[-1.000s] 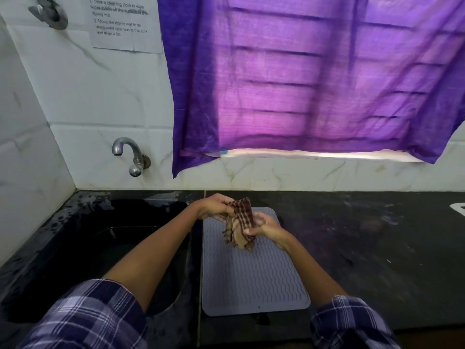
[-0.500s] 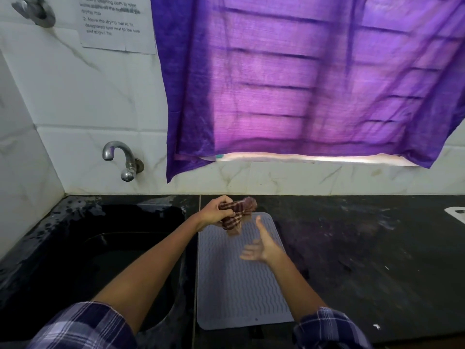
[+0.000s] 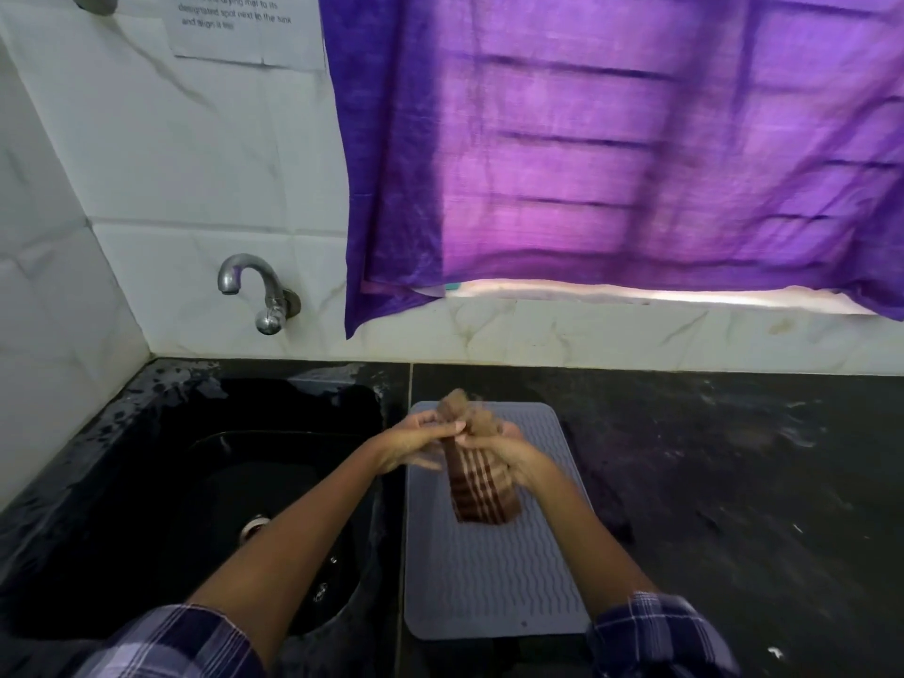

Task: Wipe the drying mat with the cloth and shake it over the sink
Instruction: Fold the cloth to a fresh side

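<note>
A grey ribbed drying mat (image 3: 494,574) lies flat on the black counter just right of the sink (image 3: 254,486). Above its far half I hold a brown and white checked cloth (image 3: 482,491), blurred by motion and hanging down in a folded strip. My left hand (image 3: 416,440) grips the cloth's upper left part. My right hand (image 3: 511,455) holds it from the right, fingers behind the fabric. The cloth's lower end hangs just over the mat; whether it touches the mat cannot be told.
A chrome tap (image 3: 259,291) juts from the tiled wall above the wet black sink with its drain (image 3: 254,526). A purple curtain (image 3: 611,154) hangs over the window. A paper notice (image 3: 244,26) is taped on the wall. Black counter (image 3: 734,482) stretches right.
My right hand, open and away from the cloth half a second ago, has come back and taken hold of it. The cloth has dropped from a bunch into a hanging strip.
</note>
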Available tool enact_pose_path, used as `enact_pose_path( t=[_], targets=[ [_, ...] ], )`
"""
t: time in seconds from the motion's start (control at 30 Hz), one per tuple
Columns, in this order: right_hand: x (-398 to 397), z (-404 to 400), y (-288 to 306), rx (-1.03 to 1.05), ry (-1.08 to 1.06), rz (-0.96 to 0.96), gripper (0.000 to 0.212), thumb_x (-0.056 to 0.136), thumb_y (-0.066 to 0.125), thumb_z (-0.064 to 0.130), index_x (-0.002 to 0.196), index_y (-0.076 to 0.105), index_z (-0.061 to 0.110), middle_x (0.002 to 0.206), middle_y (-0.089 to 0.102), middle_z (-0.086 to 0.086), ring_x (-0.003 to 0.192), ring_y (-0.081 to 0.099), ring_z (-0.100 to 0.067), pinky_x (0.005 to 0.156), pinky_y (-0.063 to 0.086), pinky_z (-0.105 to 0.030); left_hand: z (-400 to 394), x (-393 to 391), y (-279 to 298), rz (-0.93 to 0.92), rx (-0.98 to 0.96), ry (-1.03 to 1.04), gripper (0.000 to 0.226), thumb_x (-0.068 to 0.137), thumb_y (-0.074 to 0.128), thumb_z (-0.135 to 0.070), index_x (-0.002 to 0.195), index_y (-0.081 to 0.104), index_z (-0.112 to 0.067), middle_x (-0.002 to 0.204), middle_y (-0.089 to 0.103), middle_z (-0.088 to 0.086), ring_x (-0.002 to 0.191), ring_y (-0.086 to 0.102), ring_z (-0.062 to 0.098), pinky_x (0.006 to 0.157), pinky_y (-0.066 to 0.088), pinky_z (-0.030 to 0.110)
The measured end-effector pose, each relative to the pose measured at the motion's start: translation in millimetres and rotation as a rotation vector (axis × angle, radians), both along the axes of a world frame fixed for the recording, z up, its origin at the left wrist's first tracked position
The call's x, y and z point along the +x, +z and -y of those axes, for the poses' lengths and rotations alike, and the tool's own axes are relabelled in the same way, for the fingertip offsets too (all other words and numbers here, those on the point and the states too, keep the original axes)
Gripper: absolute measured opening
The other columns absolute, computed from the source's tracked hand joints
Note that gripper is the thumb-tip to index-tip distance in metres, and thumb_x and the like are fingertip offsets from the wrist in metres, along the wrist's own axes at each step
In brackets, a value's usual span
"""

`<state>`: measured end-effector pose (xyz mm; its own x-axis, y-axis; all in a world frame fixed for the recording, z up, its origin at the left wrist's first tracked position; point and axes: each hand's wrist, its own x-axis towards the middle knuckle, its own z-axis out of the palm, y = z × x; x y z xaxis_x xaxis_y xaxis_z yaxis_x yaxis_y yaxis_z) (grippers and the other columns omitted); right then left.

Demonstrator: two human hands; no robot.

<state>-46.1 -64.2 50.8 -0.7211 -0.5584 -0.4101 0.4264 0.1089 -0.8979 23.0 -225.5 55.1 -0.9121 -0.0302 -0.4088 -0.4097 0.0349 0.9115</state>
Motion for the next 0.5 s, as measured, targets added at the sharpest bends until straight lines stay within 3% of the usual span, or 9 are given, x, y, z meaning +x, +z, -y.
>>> enact_pose_path(
  t=[0.1,0.17,0.23,0.27,0.33,0.43,0.5],
  targets=[
    [0.8,2.3,-10.4,0.194,0.088,-0.041,0.034,0.077,0.073,-0.004,0.11,0.067,0.003,0.097,0.073,-0.007,0.078,0.07,-0.013,0.065,0.056,-0.02,3.9,-7.9,-23.4,0.101,-0.11,-0.01,0.033,0.088,0.069,-0.026,0.117,0.063,-0.013,0.118,0.067,0.014,0.085,0.067,0.014,0.07,0.059,0.026],
    [0.6,1.6,-16.9,0.332,0.145,-0.09,0.032,0.081,0.07,0.003,0.112,0.066,0.004,0.106,0.07,-0.008,0.089,0.067,-0.016,0.079,0.056,-0.026,11.3,-13.1,-39.0,0.113,-0.296,-0.074,0.037,0.086,0.071,-0.024,0.118,0.061,-0.009,0.111,0.066,0.013,0.097,0.067,0.023,0.071,0.055,0.027],
    [-2.8,1.4,-21.1,0.543,0.155,-0.234,0.025,0.083,0.069,0.029,0.101,0.069,0.011,0.109,0.07,-0.004,0.097,0.064,-0.017,0.095,0.05,-0.035,26.1,-20.3,-52.8,0.089,-0.649,-0.157,0.044,0.084,0.074,-0.024,0.12,0.058,-0.007,0.118,0.063,0.013,0.117,0.058,0.03,0.087,0.049,0.03],
    [-9.8,3.8,-19.4,0.592,0.1,-0.291,0.032,0.082,0.067,0.041,0.1,0.07,0.014,0.109,0.07,-0.001,0.099,0.064,-0.017,0.097,0.049,-0.037,33.7,-25.0,-57.1,0.093,-0.855,-0.194,0.051,0.083,0.074,-0.027,0.126,0.054,-0.008,0.127,0.058,0.012,0.124,0.051,0.029,0.098,0.045,0.034],
    [-37.2,17.0,-15.7,0.625,0.078,-0.397,0.039,0.087,0.062,0.042,0.11,0.068,0.011,0.115,0.069,-0.007,0.108,0.063,-0.022,0.1,0.048,-0.038,45.0,-37.5,-61.6,0.117,-1.132,-0.249,0.063,0.084,0.071,-0.034,0.138,0.046,-0.014,0.14,0.048,0.009,0.135,0.035,0.029,0.111,0.033,0.049],
    [-88.2,54.4,-10.0,0.894,0.266,-0.527,0.038,0.097,0.05,0.032,0.126,0.058,0.008,0.129,0.058,-0.014,0.121,0.054,-0.029,0.107,0.042,-0.039,58.0,-64.4,-66.9,0.155,-1.2,-0.336,0.083,0.08,0.073,-0.042,0.148,0.031,-0.016,0.152,0.034,0.005,0.145,0.015,0.033,0.113,0.01,0.066],
    [-114.5,84.0,-24.3,0.998,0.304,-0.773,0.034,0.096,0.049,0.028,0.126,0.058,0.015,0.126,0.059,-0.014,0.121,0.05,-0.03,0.104,0.043,-0.039,68.0,-83.5,-74.7,0.189,-1.244,-0.406,0.101,0.076,0.074,-0.048,0.153,0.018,-0.016,0.159,0.021,0.003,0.148,0.005,0.035,0.11,0.001,0.07]
  ],
)
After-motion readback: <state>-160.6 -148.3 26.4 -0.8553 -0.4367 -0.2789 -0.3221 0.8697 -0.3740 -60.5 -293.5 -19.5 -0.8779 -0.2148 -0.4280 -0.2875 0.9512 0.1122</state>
